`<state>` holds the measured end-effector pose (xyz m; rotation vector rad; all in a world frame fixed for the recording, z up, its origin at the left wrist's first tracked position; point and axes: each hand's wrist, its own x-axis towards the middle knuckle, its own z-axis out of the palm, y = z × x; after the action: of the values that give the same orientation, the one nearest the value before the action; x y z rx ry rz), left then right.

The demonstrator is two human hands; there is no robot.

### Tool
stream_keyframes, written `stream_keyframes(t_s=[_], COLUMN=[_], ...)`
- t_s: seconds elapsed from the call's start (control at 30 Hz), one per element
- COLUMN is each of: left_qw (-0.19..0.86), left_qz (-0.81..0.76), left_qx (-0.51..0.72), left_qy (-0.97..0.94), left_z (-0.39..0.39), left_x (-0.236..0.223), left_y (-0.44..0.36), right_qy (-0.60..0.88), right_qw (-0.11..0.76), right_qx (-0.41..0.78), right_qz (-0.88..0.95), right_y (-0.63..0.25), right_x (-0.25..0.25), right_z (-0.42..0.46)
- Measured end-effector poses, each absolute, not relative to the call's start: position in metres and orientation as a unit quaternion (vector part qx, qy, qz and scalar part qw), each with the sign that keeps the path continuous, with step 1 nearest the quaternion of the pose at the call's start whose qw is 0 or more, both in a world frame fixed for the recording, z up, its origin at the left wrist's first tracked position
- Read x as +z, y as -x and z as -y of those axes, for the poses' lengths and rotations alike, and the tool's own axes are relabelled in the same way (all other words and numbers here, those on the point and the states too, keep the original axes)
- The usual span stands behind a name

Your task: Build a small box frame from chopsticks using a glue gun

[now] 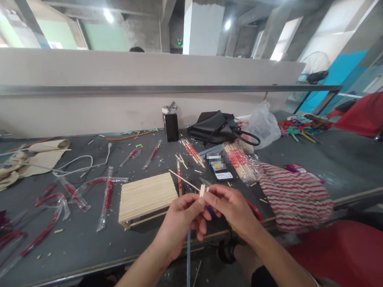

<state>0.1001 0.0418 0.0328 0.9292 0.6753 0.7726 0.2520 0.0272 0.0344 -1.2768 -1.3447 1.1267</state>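
My left hand and my right hand meet in front of me, just right of a small slatted wooden stand. Between their fingertips they pinch short pale wooden stick pieces. A longer thin stick slants up and left from the pinch; I cannot tell which hand bears it. The stand is made of sticks laid side by side on a low frame. Below my left hand a translucent rod hangs past the table edge. Something blue behind my fingers is mostly hidden.
Loose chopsticks with red wrappers lie behind the hands. A phone, a bundle of wrapped chopsticks and a striped cloth are on the right. Red-and-clear plastic wrappers litter the left. A black bag lies at the back.
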Motion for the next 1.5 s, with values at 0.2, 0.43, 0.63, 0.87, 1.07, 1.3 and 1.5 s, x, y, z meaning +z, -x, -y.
stream_keyframes(t_s=[0.2,0.43,0.63,0.87,1.07,1.3,1.5], left_qw=[0.774,0.786,0.794,0.786,0.781,0.778,0.772], left_qz=[-0.315,-0.309,-0.313,-0.312,-0.318,-0.322,-0.318], left_qx=[0.351,0.351,0.335,0.324,0.325,0.325,0.333], left_qy=[-0.422,-0.404,-0.399,-0.424,-0.427,-0.431,-0.439], left_z=[-0.0408,-0.0403,-0.0411,-0.04,-0.0386,-0.0381,-0.0386], left_x=[0.0344,0.0351,0.0345,0.0343,0.0331,0.0313,0.0319], left_y=[-0.0979,-0.0979,-0.0975,-0.0985,-0.0992,-0.1001,-0.1007], right_qy=[0.522,0.518,0.529,0.531,0.532,0.545,0.547], right_qw=[0.486,0.497,0.491,0.471,0.469,0.46,0.461], right_qx=[0.466,0.483,0.48,0.467,0.47,0.464,0.454], right_qz=[0.524,0.502,0.499,0.527,0.525,0.525,0.531], right_y=[-0.2545,-0.2553,-0.257,-0.255,-0.2561,-0.2557,-0.2532], right_x=[0.0341,0.0311,0.0321,0.0337,0.0322,0.0322,0.0348], right_z=[-0.03,-0.0318,-0.032,-0.0318,-0.0322,-0.0319,-0.0317])
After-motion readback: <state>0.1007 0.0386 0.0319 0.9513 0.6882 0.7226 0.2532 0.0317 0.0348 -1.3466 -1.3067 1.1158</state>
